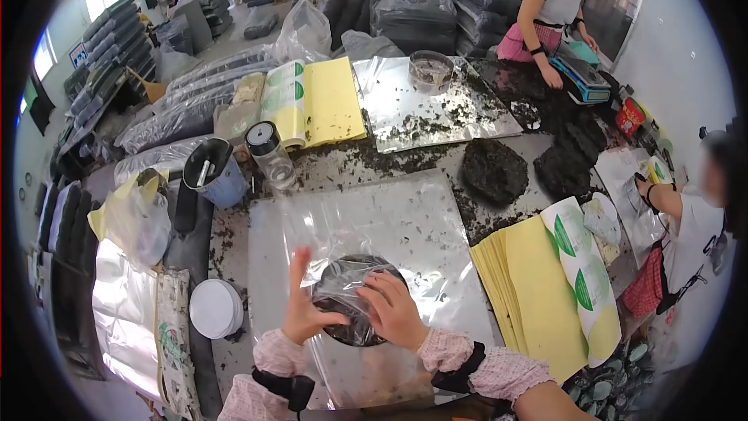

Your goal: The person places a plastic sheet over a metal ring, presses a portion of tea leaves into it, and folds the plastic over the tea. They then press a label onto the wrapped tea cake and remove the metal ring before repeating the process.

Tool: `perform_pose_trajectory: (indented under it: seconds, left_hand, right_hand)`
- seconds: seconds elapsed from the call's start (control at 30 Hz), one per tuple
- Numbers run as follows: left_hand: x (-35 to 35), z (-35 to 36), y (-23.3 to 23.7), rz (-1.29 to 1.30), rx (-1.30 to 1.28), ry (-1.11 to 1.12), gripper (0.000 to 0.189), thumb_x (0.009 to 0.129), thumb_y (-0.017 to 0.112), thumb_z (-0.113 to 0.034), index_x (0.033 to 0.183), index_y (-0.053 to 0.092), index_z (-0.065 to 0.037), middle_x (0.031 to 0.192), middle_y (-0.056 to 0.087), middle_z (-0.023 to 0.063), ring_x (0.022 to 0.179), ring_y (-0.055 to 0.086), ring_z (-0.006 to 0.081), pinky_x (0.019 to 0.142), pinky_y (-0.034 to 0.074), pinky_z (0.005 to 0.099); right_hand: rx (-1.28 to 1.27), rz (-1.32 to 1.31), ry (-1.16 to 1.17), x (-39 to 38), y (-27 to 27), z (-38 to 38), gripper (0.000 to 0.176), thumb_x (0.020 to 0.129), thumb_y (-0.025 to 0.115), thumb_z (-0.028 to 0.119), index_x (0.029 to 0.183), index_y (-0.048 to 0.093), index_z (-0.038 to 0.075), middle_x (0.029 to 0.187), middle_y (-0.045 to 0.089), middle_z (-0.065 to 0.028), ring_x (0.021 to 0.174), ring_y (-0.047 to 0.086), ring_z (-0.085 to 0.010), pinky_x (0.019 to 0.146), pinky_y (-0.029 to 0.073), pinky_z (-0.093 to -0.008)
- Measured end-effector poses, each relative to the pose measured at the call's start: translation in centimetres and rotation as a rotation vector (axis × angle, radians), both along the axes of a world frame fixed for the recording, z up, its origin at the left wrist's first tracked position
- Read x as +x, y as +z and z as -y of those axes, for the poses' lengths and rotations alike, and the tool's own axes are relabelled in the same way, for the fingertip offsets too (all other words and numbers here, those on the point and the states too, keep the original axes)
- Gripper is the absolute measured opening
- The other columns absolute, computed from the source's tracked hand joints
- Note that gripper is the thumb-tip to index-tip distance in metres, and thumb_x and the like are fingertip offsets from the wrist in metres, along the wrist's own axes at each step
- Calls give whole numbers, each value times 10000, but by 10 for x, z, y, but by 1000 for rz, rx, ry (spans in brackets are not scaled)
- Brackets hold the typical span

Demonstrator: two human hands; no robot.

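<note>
A dark, round, flaky cake (343, 284) lies under a clear plastic bag (335, 226) on a shiny metal sheet (421, 210). My left hand (304, 304) is at the cake's left side, open. Its fingers point upward, and its thumb reaches across to the cake's lower left edge. Over the right half of the cake, my right hand (393, 312) has its fingers bent and closed on the plastic. Its thumb is hard to make out. Both wrists wear pale pink sleeves with black bands.
Left of the sheet are a white round lid (216, 309), a blue bucket (218, 175) and a clear jar (270, 157). Yellow printed bags (530, 288) lie to the right. Dark flaky slabs (494, 173) lie behind. Two co-workers stand at right, one beside a scale (584, 82).
</note>
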State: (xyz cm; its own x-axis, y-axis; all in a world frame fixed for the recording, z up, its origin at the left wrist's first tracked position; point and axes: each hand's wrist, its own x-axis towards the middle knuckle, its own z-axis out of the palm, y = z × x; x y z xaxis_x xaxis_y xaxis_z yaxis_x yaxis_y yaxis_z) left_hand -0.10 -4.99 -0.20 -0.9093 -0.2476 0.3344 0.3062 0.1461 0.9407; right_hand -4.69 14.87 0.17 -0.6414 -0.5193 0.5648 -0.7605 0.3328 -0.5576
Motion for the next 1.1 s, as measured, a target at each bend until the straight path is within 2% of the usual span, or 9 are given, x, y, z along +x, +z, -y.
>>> perform_pose_trajectory:
  seconds: [0.1, 0.23, 0.3, 0.4, 0.5, 0.63, 0.87, 0.97, 1.1]
  left_hand:
    - [2, -27, 6, 81, -373, -20, 1042, 631, 959, -285, 1465, 416, 22, 1192, 639, 174, 1177, 596, 352, 1154, 346, 498]
    - [-1, -23, -8, 32, -586, 49, 561, 707, 864, -162, 1179, 596, -20, 966, 659, 144, 945, 645, 364, 1089, 423, 500]
    - [4, -28, -14, 157, -542, 78, 473, 734, 822, -133, 1141, 608, -25, 984, 647, 147, 929, 638, 372, 1032, 459, 471]
    - [-3, -23, -12, 46, -525, 71, 397, 788, 752, -98, 1151, 612, -17, 1082, 613, 176, 977, 614, 378, 940, 504, 452]
    - [-3, -35, -40, -12, -396, 400, 504, 815, 722, -104, 1284, 565, -6, 1199, 589, 206, 1109, 589, 362, 974, 495, 451]
    - [0, -32, 10, 156, -888, -159, 748, 833, 721, -243, 1473, 413, -6, 1497, 452, 218, 1429, 399, 385, 1189, 282, 518]
    - [4, -45, 8, 214, -1172, -181, 853, 861, 685, -459, 1512, 383, 3, 1587, 355, 210, 1504, 270, 379, 1220, 171, 550]
    - [4, -48, 4, 243, -1253, -203, 880, 875, 674, -462, 1529, 335, 19, 1613, 290, 228, 1522, 197, 404, 1226, 119, 555]
    - [3, -50, 13, 279, -1218, -245, 889, 878, 667, -463, 1516, 328, 55, 1598, 290, 260, 1512, 199, 432, 1219, 120, 569]
  right_hand:
    - [-59, 152, 144, -3, -7, -13, 500, 784, 624, -54, 1277, 572, 9, 1241, 578, -177, 1229, 558, -368, 1091, 442, -465]
    - [-698, 718, -187, -38, 7, 8, 472, 885, 627, 60, 1335, 504, -13, 1223, 593, -156, 1204, 576, -281, 1089, 423, -389]
    - [-656, 1063, 125, -73, 4, 20, 444, 921, 642, 58, 1351, 537, 19, 1278, 601, -117, 1240, 573, -239, 1145, 401, -397]
    - [-65, 243, 225, -29, 34, 19, 372, 921, 641, 58, 1292, 623, 41, 1296, 631, -127, 1278, 566, -298, 1141, 409, -393]
    - [32, 265, 158, 10, 5, 0, 341, 892, 659, 56, 1232, 679, 42, 1292, 644, -149, 1332, 525, -353, 1113, 438, -425]
    - [396, 29, 183, -9, -4, 2, 391, 889, 550, 111, 1251, 617, -20, 1307, 605, -174, 1305, 536, -369, 1103, 454, -420]
    - [471, 176, 121, -11, 18, -30, 237, 810, 663, 171, 1021, 721, 81, 1075, 711, -71, 978, 686, -256, 756, 574, -362]
    - [297, 89, -3, -4, -19, -22, 106, 801, 672, 145, 872, 648, 71, 877, 624, -89, 890, 642, -297, 759, 541, -430]
    - [-29, -73, -186, -18, -32, -140, 136, 831, 649, 66, 959, 671, 27, 983, 673, -124, 943, 659, -331, 811, 545, -415]
